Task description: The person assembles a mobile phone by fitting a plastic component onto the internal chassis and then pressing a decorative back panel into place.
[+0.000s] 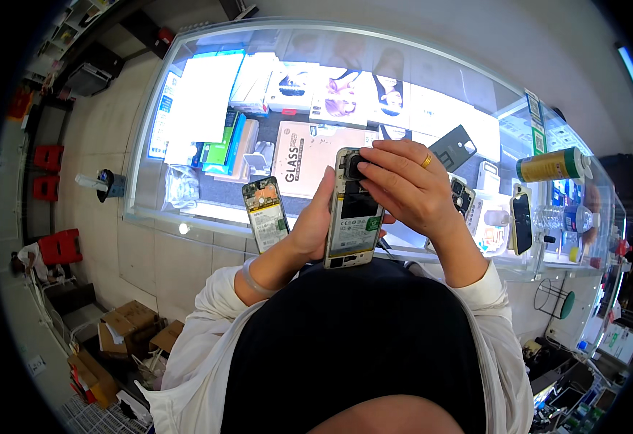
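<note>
My left hand (311, 230) is wrapped round an opened phone (353, 233), its back off so that the battery and inner parts show. The phone is upright in front of my chest, over the near edge of the glass counter. At its top, the fingertips of my right hand (412, 189) close on a black square camera piece (353, 168); the thumb is hidden. Left of it lies a second opened phone (266, 217) with its battery exposed. Beyond my right hand is a dark phone back cover (452, 149), and a phone with several camera lenses (462, 197) is partly behind my wrist.
The lit glass counter (215, 211) holds boxes, including a brown carton (287, 163). To the right are another phone (521, 223), a yellow-green canister (548, 166) and a clear bottle (568, 218). Cardboard boxes (130, 318) stand on the floor at left, and a green stool (567, 304) at right.
</note>
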A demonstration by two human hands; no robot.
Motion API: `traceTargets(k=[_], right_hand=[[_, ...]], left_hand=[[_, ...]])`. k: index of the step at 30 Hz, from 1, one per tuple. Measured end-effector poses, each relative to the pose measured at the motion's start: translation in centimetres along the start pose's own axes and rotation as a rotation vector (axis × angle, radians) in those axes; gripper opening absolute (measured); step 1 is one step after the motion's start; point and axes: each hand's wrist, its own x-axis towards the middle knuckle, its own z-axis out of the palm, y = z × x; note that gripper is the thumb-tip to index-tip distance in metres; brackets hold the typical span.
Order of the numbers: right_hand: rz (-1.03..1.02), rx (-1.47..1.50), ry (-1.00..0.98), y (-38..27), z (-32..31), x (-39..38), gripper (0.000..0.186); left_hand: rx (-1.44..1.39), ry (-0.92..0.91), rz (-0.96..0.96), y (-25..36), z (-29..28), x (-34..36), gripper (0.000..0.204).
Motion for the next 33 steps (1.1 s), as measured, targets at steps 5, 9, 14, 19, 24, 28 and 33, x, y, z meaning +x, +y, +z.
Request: traceTargets(k=[5,9,14,19,24,28,33], right_hand=[[0.000,-0.008,0.015,-0.5,0.3,0.0,0.027],[0.013,0.016,0.013,-0.7,0.2,-0.1,0.028],[0.029,0.077,0.030,-0.9,0.1,-0.1,0.028],[0.030,0.120,0.050,-1.1,0.1,0.0,0.026],[0.086,0.226,0.071,-1.5,0.1,-0.1,0.025],[0.427,0.446,0.074,-2.2,-0.6,-0.1,0.021],[0.895,0.946,0.081,-2.5,-0.3,-0.4,0.017]], left_hand=[[0.000,0.019,-0.003,-0.2,0.0,-0.1,0.066],[0.007,0.027,0.006,-0.3,0.1,-0.2,0.064],[-0.027,0.049,0.056,-0.3,0.2,-0.4,0.056],[-0.032,0.145,0.131,-0.3,1.3,-0.9,0.049],[0.428,0.086,0.283,0.0,0.6,-1.2,0.043],[0.464,0.105,0.281,0.3,1.5,-1.3,0.045],[0.574,0.103,0.289,0.2,1.4,-1.3,0.046]])
